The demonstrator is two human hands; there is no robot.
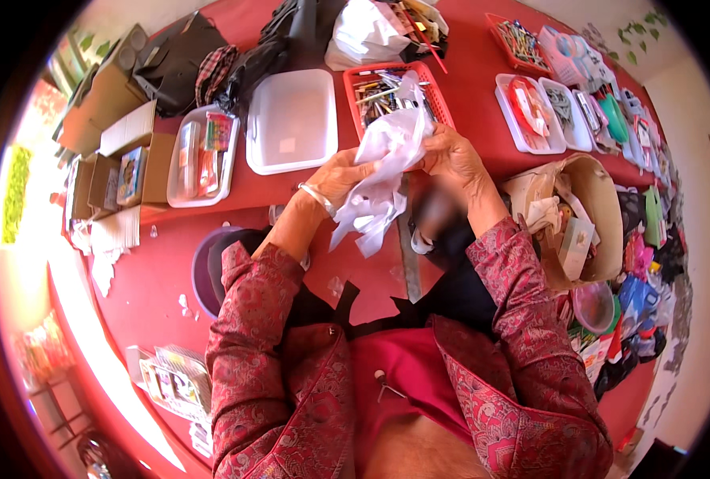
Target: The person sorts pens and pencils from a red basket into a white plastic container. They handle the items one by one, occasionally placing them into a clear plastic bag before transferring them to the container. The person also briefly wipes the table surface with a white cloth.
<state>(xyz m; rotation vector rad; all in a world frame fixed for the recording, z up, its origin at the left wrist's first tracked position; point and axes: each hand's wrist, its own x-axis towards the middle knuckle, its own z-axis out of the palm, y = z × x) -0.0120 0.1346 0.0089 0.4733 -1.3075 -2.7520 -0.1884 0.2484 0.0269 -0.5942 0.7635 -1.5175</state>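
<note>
By the red worktop (470, 89), your left hand (340, 177) grips one side of a crumpled white plastic bag (383, 164) while your right hand (454, 161) pinches its other side; it hangs between them, before a red basket (441, 97) of pens (377, 86).

Over on the left, a soft-looking black bag (181, 70) lies beyond an open brown cardboard box (160, 169). A round purple plastic tub (204, 273) sits lower down; green leaves (633, 35) dot the pale wall (678, 72) opposite.
</note>
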